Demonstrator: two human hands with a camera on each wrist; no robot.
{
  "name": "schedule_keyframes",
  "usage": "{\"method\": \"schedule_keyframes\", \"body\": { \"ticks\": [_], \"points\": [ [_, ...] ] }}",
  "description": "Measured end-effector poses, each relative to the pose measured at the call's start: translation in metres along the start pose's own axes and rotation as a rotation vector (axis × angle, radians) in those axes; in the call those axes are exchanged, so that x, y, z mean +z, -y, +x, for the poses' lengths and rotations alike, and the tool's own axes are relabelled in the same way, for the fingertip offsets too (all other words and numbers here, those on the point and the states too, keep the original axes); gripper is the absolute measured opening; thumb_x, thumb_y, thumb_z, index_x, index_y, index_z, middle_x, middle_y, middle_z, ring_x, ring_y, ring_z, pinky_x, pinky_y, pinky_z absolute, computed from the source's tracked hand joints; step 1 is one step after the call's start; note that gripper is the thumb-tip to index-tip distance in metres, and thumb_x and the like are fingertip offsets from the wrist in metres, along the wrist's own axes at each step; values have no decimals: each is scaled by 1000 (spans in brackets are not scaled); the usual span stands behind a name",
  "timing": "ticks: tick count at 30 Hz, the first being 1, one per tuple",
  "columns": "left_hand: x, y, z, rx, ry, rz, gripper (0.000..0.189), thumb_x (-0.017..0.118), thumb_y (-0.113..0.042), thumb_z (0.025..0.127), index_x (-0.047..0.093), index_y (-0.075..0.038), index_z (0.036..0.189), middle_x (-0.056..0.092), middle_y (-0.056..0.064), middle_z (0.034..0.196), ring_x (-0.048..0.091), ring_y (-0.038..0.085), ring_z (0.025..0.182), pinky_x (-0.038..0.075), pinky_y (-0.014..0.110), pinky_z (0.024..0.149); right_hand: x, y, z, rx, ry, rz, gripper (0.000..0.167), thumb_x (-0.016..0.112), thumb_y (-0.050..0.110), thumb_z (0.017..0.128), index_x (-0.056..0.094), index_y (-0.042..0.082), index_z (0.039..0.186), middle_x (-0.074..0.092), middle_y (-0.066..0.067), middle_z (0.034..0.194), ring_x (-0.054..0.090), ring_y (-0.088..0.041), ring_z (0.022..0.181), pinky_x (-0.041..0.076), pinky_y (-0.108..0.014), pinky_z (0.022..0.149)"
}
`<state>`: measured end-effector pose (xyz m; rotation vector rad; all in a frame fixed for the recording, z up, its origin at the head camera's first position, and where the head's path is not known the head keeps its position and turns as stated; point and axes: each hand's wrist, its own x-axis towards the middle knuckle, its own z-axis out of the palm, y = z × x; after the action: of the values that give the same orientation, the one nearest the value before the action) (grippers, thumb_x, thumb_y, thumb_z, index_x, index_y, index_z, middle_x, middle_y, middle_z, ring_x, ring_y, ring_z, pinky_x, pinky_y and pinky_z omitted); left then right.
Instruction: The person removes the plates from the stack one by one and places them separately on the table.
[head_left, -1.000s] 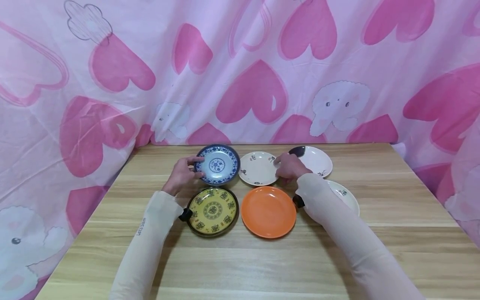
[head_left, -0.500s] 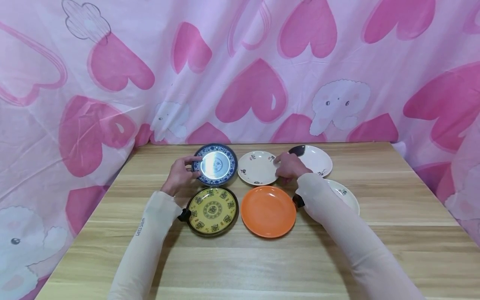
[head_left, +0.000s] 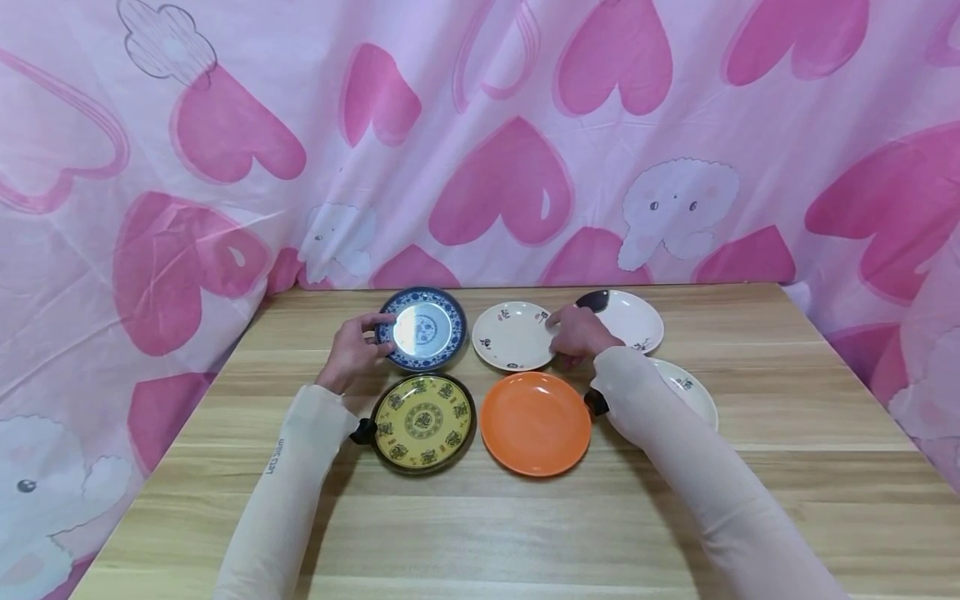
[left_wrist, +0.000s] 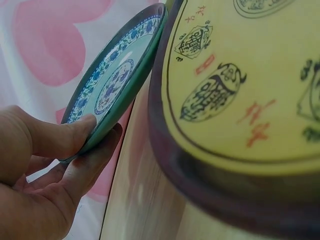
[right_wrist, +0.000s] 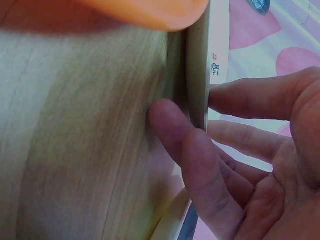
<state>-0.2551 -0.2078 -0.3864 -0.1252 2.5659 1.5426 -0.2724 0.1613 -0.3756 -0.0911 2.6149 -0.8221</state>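
Note:
On the left, my left hand (head_left: 351, 348) pinches the rim of a blue-and-white patterned plate (head_left: 422, 329). Its thumb (left_wrist: 65, 136) lies over the rim, with other fingers beneath, and the plate is tilted in the left wrist view. My right hand (head_left: 585, 335) is at the right edge of a white plate (head_left: 512, 335) with small dark motifs. In the right wrist view, fingers (right_wrist: 250, 100) lie on both sides of that plate's rim (right_wrist: 199, 65). A yellow patterned plate (head_left: 423, 421) with a dark rim lies nearest below the left hand's plate.
An orange plate (head_left: 536, 423) lies in the front row beside the yellow one. At the right are a white plate with a dark patch (head_left: 626, 317) and another white plate (head_left: 693, 398), partly behind the right sleeve. A pink heart-patterned curtain (head_left: 495, 183) hangs behind the wooden table (head_left: 525, 533).
My left hand has drawn the blue-and-white plate a little to the left, widening its gap from the white plate. The right hand has stayed at the white plate's edge.

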Motion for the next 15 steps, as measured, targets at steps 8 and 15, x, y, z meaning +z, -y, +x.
{"method": "schedule_keyframes", "body": {
  "ticks": [8, 15],
  "points": [
    [-1, 1, 0, 11, 2, -9, 61, 65, 10, 88, 53, -10, 144, 44, 22, 149, 59, 39, 125, 60, 31, 90, 1, -2, 3, -27, -28, -34, 58, 65, 2, 84, 56, 5, 141, 70, -22, 102, 68, -15, 57, 60, -28, 57],
    [-1, 2, -1, 43, 7, 47, 59, 64, 10, 89, 52, -6, 144, 46, 25, 147, 59, 41, 124, 61, 27, 86, 1, -2, 3, -28, -22, -29, 59, 64, 1, 84, 55, 4, 142, 71, -19, 93, 68, -15, 56, 60, -28, 56]
  ]
}}
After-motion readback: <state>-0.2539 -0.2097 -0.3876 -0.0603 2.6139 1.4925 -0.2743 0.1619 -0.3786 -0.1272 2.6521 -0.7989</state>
